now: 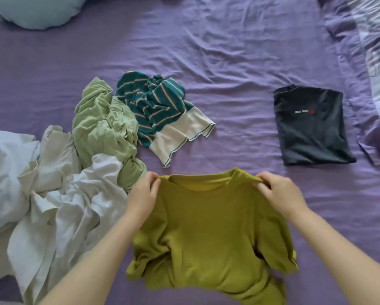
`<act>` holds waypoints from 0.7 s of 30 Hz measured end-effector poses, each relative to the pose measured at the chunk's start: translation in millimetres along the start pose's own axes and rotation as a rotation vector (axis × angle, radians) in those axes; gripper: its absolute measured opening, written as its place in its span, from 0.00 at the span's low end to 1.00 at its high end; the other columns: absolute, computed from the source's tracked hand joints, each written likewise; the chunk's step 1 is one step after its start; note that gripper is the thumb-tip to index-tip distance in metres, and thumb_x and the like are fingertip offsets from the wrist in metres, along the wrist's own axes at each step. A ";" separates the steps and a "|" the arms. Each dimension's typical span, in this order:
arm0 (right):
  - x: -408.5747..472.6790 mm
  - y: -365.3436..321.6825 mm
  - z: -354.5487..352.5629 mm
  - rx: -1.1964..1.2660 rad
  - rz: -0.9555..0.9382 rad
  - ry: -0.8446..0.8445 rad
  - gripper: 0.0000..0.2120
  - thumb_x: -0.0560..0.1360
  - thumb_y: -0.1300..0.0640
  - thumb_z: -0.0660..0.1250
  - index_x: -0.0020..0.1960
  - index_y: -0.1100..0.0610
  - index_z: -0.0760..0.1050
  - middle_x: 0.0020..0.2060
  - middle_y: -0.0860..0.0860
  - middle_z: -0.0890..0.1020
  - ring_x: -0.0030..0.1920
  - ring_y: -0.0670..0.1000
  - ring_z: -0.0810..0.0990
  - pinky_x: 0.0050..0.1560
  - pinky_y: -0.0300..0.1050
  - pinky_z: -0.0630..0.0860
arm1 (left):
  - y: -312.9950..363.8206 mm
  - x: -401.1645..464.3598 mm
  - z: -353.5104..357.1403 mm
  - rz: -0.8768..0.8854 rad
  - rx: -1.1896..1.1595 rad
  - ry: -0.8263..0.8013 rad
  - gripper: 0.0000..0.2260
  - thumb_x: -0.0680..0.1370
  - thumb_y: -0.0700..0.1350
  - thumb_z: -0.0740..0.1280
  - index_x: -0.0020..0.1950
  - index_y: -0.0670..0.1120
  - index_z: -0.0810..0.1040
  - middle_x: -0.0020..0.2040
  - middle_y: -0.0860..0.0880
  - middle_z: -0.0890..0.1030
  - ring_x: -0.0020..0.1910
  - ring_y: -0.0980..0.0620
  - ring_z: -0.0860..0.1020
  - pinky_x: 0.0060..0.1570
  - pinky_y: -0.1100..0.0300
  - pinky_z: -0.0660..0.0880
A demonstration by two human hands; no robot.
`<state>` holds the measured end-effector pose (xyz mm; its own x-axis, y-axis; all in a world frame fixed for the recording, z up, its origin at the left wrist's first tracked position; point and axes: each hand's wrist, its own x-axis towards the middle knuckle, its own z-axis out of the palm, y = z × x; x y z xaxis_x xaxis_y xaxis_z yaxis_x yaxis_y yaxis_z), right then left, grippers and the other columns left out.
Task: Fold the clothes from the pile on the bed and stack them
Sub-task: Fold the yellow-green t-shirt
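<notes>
Olive T-shirt [211,227], hem cut off below.

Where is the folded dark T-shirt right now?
The folded dark T-shirt lies on the purple sheet, upper right in the head view, beyond the right hand.

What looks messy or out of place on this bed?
Nothing is damaged. The olive shirt, pinched at its shoulders by the left hand and right hand, lies rumpled at its hem. The dark shirt is already folded.
</notes>
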<state>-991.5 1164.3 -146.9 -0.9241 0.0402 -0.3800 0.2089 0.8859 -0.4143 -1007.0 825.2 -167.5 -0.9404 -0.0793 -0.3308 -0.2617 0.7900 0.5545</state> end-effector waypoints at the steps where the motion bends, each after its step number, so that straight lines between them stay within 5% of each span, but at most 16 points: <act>1: 16.5 -3.6 -6.7 -0.025 0.008 0.025 0.08 0.76 0.49 0.65 0.50 0.51 0.77 0.47 0.54 0.83 0.50 0.58 0.80 0.41 0.50 0.70 | 7.2 17.0 -5.8 0.007 0.016 0.008 0.04 0.80 0.46 0.61 0.50 0.47 0.74 0.41 0.51 0.76 0.43 0.46 0.76 0.40 0.53 0.70; 6: 75.6 -11.5 -17.9 0.036 0.034 0.050 0.09 0.78 0.52 0.63 0.54 0.53 0.77 0.50 0.55 0.83 0.53 0.59 0.78 0.45 0.50 0.72 | 32.6 75.9 -13.3 -0.013 0.176 0.080 0.08 0.82 0.48 0.57 0.53 0.46 0.72 0.47 0.46 0.79 0.42 0.47 0.75 0.39 0.52 0.72; 10: 87.7 3.8 -3.7 0.110 0.037 -0.046 0.17 0.78 0.59 0.62 0.66 0.58 0.71 0.61 0.57 0.78 0.63 0.57 0.74 0.62 0.52 0.69 | 40.9 81.1 4.9 -0.068 0.404 0.016 0.16 0.80 0.46 0.61 0.67 0.46 0.69 0.62 0.43 0.74 0.60 0.43 0.72 0.57 0.47 0.71; 17: 9.5 63.5 27.6 0.168 0.348 0.050 0.22 0.73 0.61 0.70 0.66 0.64 0.71 0.61 0.61 0.76 0.59 0.62 0.74 0.61 0.55 0.69 | 77.9 20.2 88.3 0.301 0.354 -0.185 0.21 0.79 0.41 0.59 0.72 0.50 0.66 0.75 0.48 0.62 0.75 0.48 0.55 0.72 0.54 0.54; 21: -25.0 79.6 46.0 0.221 0.451 -0.001 0.25 0.72 0.58 0.72 0.66 0.60 0.71 0.58 0.57 0.75 0.56 0.58 0.77 0.58 0.53 0.72 | 117.9 4.4 133.8 0.474 0.360 -0.350 0.21 0.81 0.41 0.56 0.73 0.51 0.65 0.76 0.49 0.61 0.76 0.48 0.53 0.73 0.53 0.54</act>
<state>-937.1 1212.6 -208.4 -0.7258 0.3966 -0.5620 0.6505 0.6614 -0.3734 -1013.0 999.4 -205.8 -0.7943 0.4773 -0.3759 0.3056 0.8486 0.4319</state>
